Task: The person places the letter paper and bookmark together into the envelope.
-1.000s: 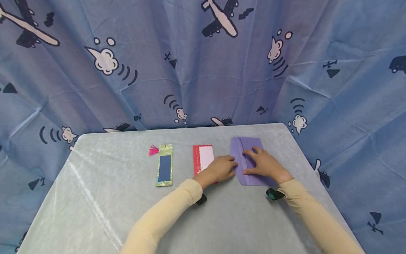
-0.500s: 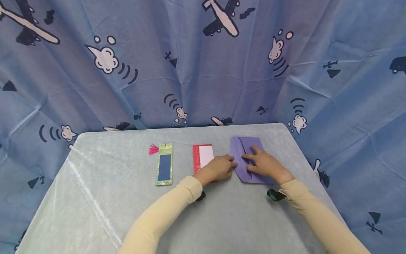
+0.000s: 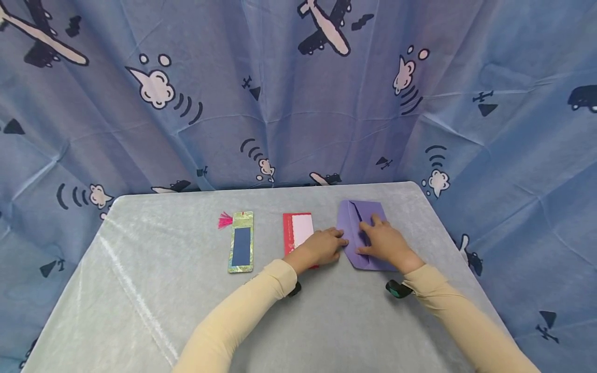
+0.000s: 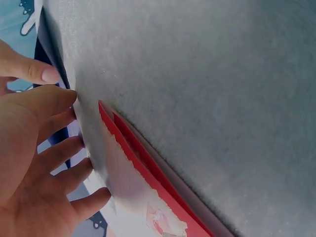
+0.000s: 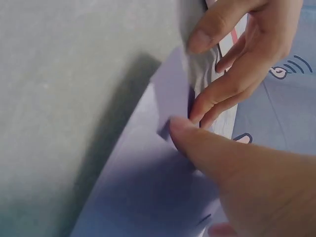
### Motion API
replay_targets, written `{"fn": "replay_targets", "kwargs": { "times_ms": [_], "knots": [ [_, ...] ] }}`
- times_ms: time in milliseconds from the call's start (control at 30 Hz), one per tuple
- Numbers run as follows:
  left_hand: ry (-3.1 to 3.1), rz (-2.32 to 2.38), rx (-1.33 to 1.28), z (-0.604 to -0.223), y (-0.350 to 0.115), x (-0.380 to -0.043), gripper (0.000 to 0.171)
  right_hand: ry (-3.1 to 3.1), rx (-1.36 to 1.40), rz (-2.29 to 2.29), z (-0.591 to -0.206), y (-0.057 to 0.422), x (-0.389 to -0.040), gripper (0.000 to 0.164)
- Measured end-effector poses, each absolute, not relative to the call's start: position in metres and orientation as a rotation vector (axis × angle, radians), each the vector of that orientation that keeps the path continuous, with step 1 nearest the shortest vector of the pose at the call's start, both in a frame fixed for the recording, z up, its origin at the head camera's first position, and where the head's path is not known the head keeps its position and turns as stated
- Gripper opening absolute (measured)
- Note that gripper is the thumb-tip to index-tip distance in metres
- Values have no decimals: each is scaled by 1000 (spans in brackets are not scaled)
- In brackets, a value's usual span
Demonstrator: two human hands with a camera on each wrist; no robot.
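A purple envelope (image 3: 349, 217) lies at the right of the table, its flap side up and to the left, with a dark slit showing along the flap. My left hand (image 3: 319, 247) reaches over a red and white folded card (image 3: 302, 228) and rests its extended fingertips at the envelope's left edge. Bent over the envelope's middle, my right hand (image 3: 387, 246) pinches at the opening, thumb and fingers apart along the slit. In the right wrist view the thumb (image 5: 182, 131) presses on the raised purple paper. Some of that hand's fingertips are hidden.
Left of the card lies a green bookmark (image 3: 242, 243) with a dark blue panel and a pink tassel (image 3: 225, 220). A grey cloth covers the table (image 3: 140, 290). Behind it hangs a blue curtain (image 3: 280, 103) with plane prints.
My right thumb and fingers have shifted slightly along the envelope's slit. The slit looks wider and darker, and the envelope's near edge has risen a little. My left hand stays nearly still.
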State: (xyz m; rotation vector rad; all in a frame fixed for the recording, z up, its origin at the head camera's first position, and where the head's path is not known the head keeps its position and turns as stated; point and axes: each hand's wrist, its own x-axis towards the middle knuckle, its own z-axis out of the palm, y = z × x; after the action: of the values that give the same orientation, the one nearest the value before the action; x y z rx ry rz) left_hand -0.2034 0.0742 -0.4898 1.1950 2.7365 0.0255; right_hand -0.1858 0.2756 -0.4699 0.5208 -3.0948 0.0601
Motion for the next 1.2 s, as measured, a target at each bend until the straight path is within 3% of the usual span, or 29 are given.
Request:
{"fn": "replay_targets", "kwargs": {
  "times_ms": [100,333,467,600,867,1200],
  "knots": [
    [2737,26,1196,-490,75,-203,45,-3064,499,9,-470,274,-185,63],
    [2741,2,1185,-490,75,-203,47,-2973,471,-30,-477,270,-183,32],
    [2738,1,1184,-490,74,-202,47,-2970,437,-69,-482,269,-182,30],
    [2734,14,1174,-491,74,-203,47,-3028,408,-65,-483,270,-181,35],
    [2747,12,1190,-491,72,-202,47,-3209,400,-4,-470,269,-182,65],
    [2755,1,1191,-490,72,-202,48,-3196,366,37,-464,265,-189,79]
  ]
}}
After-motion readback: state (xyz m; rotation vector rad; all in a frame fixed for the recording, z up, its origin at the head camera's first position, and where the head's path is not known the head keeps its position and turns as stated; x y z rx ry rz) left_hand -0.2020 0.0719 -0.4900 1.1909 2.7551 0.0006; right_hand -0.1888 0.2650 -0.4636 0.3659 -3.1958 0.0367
